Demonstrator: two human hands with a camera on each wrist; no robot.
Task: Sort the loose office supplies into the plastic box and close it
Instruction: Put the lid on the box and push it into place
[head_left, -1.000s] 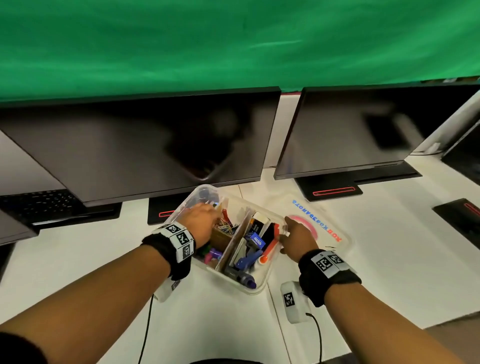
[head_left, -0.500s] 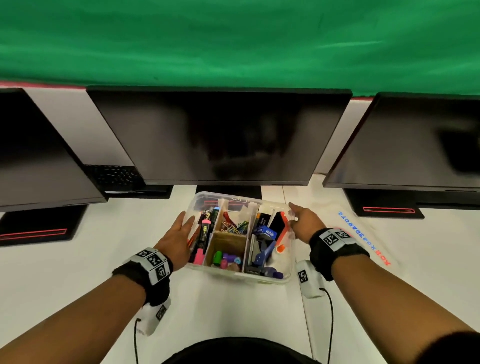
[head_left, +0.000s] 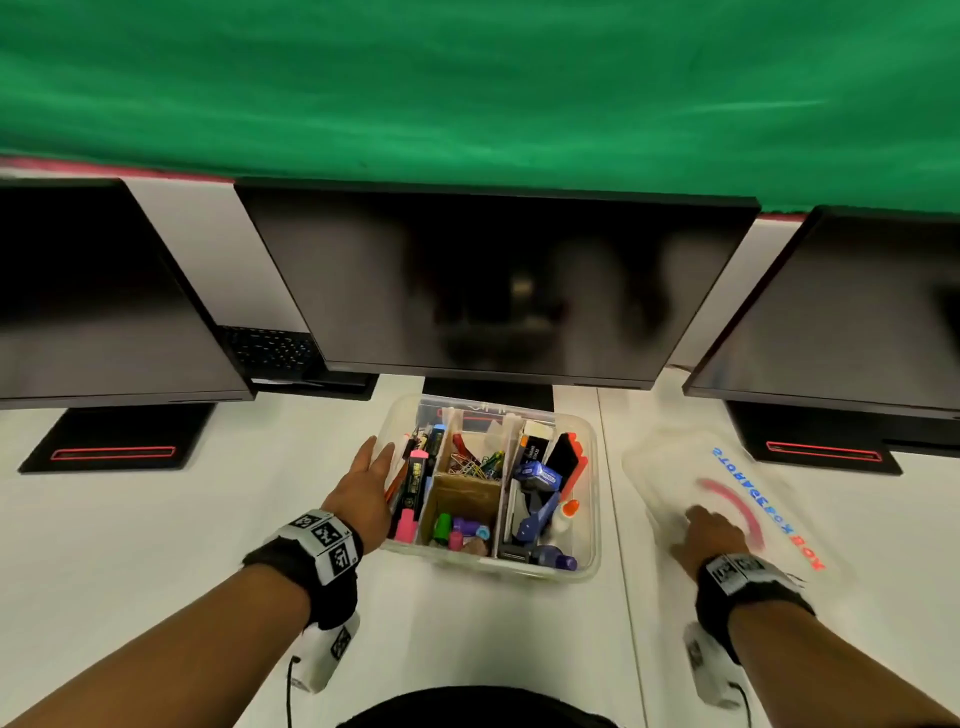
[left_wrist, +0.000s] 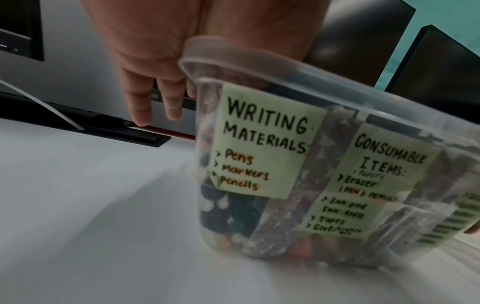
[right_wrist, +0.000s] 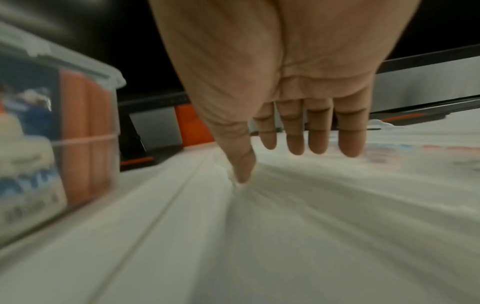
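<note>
The clear plastic box (head_left: 589, 566) stands on the white desk below the middle monitor, uncovered, its cardboard-divided compartments filled with pens, highlighters, paper clips, erasers and glue. Green labels on its front wall (left_wrist: 262, 148) read "Writing materials" and "Consumable items". My left hand (head_left: 366, 480) lies with straight fingers against the box's left wall (left_wrist: 202, 131). The clear lid (head_left: 670, 457), printed "Storage box", lies flat on the desk to the right of the box. My right hand (head_left: 709, 532) is over the lid's near part with straight, spread fingers (right_wrist: 296, 144), the thumb tip on the surface.
Three dark monitors (head_left: 493, 291) stand along the back, their black bases (head_left: 114, 441) on the desk. A keyboard (head_left: 270, 353) lies behind the left gap. White desk (head_left: 156, 545) stretches left of the box and in front of it.
My right hand has left the box's right rim and gone right, onto the lid. The left hand stays at the box's left wall. The head view has steadied on the box.
</note>
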